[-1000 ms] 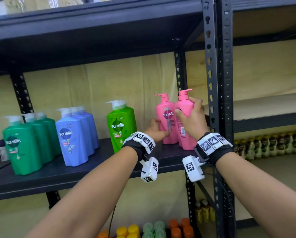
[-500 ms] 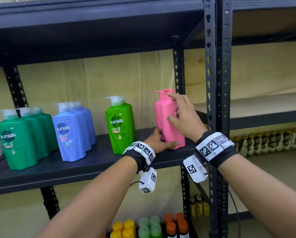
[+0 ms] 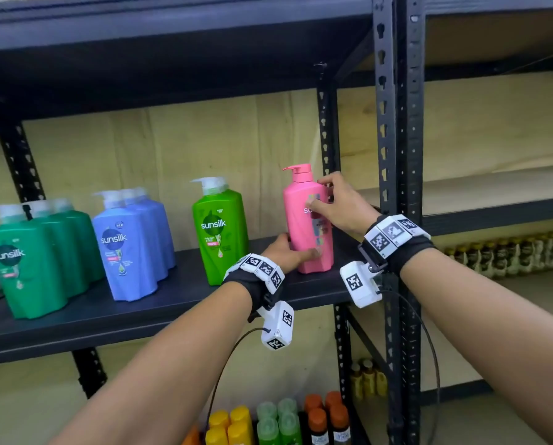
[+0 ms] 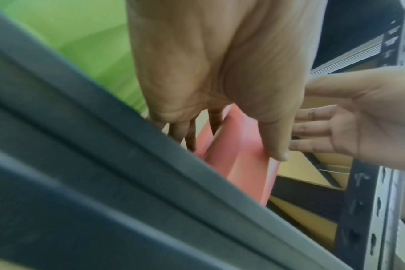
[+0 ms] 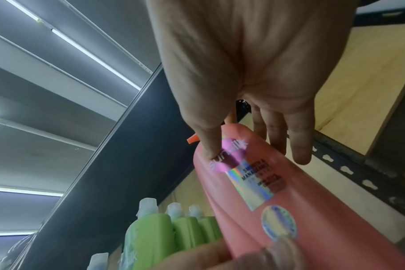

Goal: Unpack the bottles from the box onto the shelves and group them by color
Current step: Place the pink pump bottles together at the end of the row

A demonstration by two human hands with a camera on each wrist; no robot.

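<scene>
Pump bottles (image 3: 219, 239) in a row on shelf (image 3: 172, 303), smaller bottles (image 3: 288, 422) below

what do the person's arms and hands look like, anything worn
No sleeves: bare forearms, bare left hand and right hand. Each wrist wears a black strap carrying white tiles with black square markers, a white marked box beneath, and a thin dark cable.

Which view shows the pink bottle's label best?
Right wrist: the label on the pink bottle is close, print and foil strip visible. Head shows the whole bottle, right hand partly covering the label. Left wrist shows only blurred pink plastic.
</scene>
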